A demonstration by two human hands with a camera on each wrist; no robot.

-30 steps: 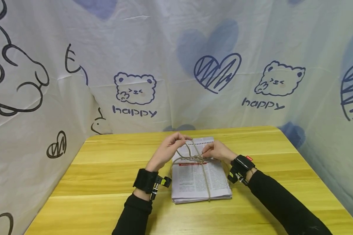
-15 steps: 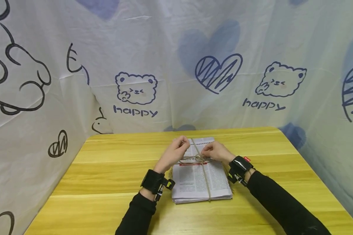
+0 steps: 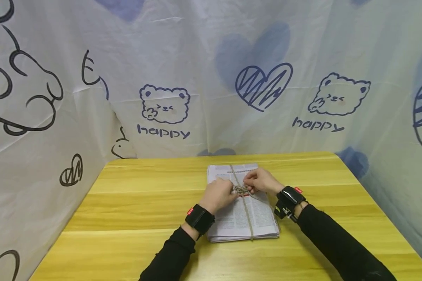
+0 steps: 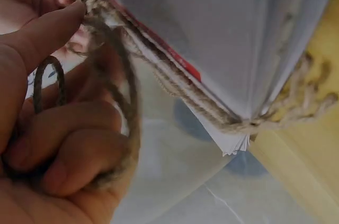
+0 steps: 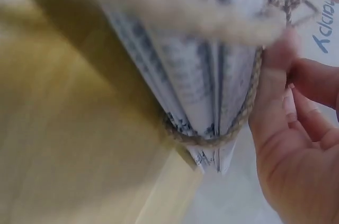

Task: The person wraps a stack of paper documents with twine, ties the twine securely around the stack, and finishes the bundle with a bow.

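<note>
A stack of newspapers [image 3: 228, 222] lies on the table, bound lengthwise and crosswise with brown twine [image 3: 247, 215]. The strands meet in a knot [image 3: 240, 190] on the top sheet. My left hand [image 3: 217, 196] is at the knot's left side; in the left wrist view its curled fingers [image 4: 87, 142] hold a loop of twine, and the thumb reaches the knot. From the right, my right hand [image 3: 262, 182] pinches twine beside the knot, thumb against forefinger, in the right wrist view [image 5: 291, 91]. The fingers partly cover the knot.
The yellow wood-grain table [image 3: 144, 203] carries the stack near its middle. A pale printed curtain [image 3: 211, 78] hangs behind it and along both sides. Frayed twine ends [image 4: 312, 89] stick out at the stack's side.
My left hand, raised over the stack's upper left with twine, has come down and right to the knot. My right hand has stayed nearly in place beside the knot.
</note>
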